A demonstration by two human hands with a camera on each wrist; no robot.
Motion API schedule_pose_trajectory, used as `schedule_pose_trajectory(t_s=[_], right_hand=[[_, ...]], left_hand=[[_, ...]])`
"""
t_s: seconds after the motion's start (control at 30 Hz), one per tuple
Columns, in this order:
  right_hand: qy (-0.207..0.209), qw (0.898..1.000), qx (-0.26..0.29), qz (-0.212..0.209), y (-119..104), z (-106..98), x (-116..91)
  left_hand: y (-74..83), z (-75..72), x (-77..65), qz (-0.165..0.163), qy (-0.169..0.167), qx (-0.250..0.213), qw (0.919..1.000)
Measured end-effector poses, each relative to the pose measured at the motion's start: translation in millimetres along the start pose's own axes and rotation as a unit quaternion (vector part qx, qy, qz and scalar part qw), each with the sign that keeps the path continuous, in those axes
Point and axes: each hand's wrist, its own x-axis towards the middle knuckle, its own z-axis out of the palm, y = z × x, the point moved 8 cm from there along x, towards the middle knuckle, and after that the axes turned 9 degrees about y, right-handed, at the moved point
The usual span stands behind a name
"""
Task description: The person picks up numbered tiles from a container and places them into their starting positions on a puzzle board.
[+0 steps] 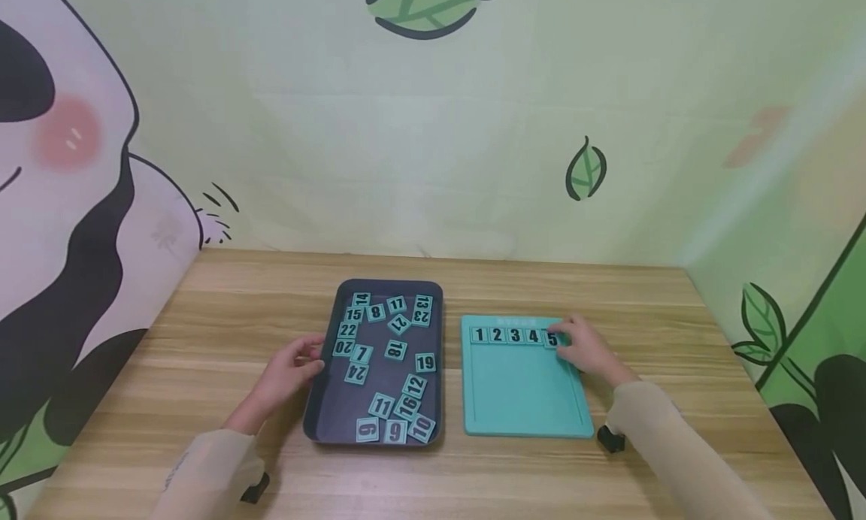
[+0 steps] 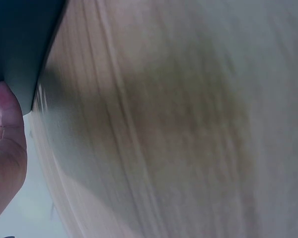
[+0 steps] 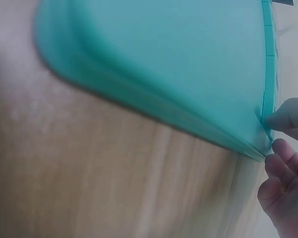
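A turquoise board (image 1: 528,392) lies on the table, with number tiles 1 to 4 (image 1: 506,336) in a row along its top. At the row's right end, my right hand (image 1: 587,347) pinches the number 5 tile (image 1: 551,340). In the right wrist view the thumb and a fingertip (image 3: 283,119) meet at that tile, which sits tilted in the board's corner. My left hand (image 1: 294,366) holds the left edge of a dark tray (image 1: 399,370); the left wrist view shows the thumb (image 2: 9,106) against the tray's side, other fingers mostly hidden.
Several loose number tiles (image 1: 395,350) lie in the tray at various angles, some of them sideways. The wooden table (image 1: 501,475) carries the tray and the board side by side, with a narrow gap between them. Behind stands a wall covering (image 1: 433,167) with printed leaves and a panda.
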Motion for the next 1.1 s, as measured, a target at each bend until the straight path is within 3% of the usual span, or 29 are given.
schedule_pose_trajectory(t_s=[0.4, 0.83, 1.1], right_hand=[[-0.005, 0.999, 0.019, 0.028, -7, -4, 3], [0.028, 0.996, 0.065, -0.062, -63, -14, 20], [0.021, 0.992, 0.098, -0.080, -96, -6, 24]], left_hand=[[-0.3, 0.1, 1.1, 0.007, 0.005, -0.006, 0.9999], [-2.7, -0.2, 2.2, 0.001, 0.007, -0.007, 0.9999], [-3.3, -0.3, 2.5, 0.005, 0.004, -0.010, 0.9999]])
